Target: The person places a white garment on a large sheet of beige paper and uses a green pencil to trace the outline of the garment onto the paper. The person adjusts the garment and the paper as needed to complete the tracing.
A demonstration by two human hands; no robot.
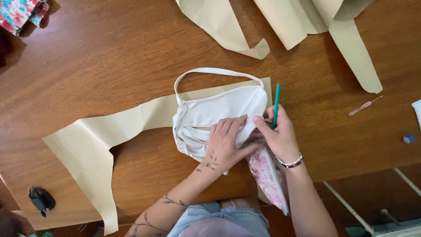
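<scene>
The left hand [226, 142] presses flat on a white garment [215, 115] lying on beige paper [131, 120] on the worktop [109, 57]. The right hand [278, 131] grips a green pencil [276, 105] at the garment's edge; no drawn outline around the garment is visible yet.

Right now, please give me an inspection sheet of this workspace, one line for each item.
Surface: brown wooden table, glossy, seen from above.
Job's things: white garment with a loop strap lies on a beige paper pattern piece; green pencil stands beside the garment's right edge.
Clutter: more beige paper pieces at the top; pink floral pouch at the near edge; floral fabric top left; thin pink tool; small blue object; black object.
Grips: left hand presses flat on the garment; right hand holds the pencil.
Cables: nothing seen.
Surroundings: white metal frame below the table's right side.
</scene>
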